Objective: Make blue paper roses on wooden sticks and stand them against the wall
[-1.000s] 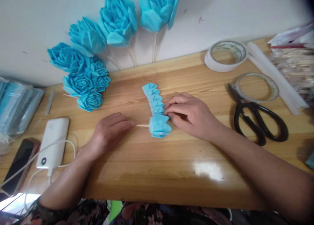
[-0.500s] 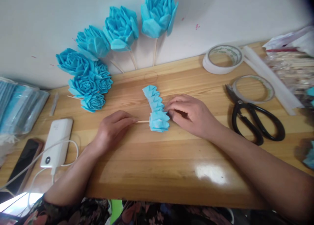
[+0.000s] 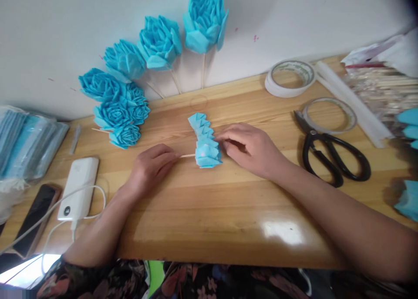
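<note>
In the middle of the frame, the blue folded strip (image 3: 204,136) is pointing up and slightly left, its long side running up-down; the left hand (image 3: 153,164) is pinching the stick (image 3: 187,156); the right hand's (image 3: 246,147) fingertips are meeting at the strip's edge, their grip unclear.

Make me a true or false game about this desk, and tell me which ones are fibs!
1. The left hand holds a thin stick. True.
2. The scissors are in the right hand. False: they lie on the table.
3. The power bank is white. True.
4. The big flower highest up the wall is red. False: it is blue.
5. The phone lies beside the scissors. False: it lies beside the power bank.
6. A cable is plugged into the power bank. True.
</note>
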Tool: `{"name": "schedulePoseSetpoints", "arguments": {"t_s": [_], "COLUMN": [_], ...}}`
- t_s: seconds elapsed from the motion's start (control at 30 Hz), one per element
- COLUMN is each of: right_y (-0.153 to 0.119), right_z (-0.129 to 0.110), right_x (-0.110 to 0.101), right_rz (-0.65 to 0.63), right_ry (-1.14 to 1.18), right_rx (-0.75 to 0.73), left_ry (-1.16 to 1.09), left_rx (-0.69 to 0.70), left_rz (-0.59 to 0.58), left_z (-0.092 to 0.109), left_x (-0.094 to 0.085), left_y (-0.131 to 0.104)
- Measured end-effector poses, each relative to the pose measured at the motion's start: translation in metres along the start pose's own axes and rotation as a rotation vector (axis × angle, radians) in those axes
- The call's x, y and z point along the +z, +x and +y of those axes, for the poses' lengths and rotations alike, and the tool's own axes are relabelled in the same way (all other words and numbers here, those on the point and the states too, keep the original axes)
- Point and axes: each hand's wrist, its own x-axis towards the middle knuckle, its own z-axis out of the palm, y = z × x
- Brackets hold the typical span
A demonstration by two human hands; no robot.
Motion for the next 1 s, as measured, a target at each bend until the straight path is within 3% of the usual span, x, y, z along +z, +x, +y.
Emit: {"name": "schedulePoseSetpoints", "arguments": {"t_s": [0.43, 0.8, 1.0], "right_y": [0.001, -0.003, -0.004], "right_z": [0.003, 0.002, 0.003], "right_x": [0.003, -0.004, -0.004], "right_rz": [0.017, 0.114, 0.053], "right_ry": [-0.04, 0.057, 0.069], "right_rx": [0.031, 0.046, -0.061], "left_ry": [0.066, -0.106, -0.132], "left_rx": [0.015, 0.094, 0.086], "left_rz": [0.044, -0.127, -0.214], "left_z": [0.001, 0.007, 0.008], "left_x": [0.001, -0.011, -0.016], "left_y": [0.002, -0.007, -0.012]}}
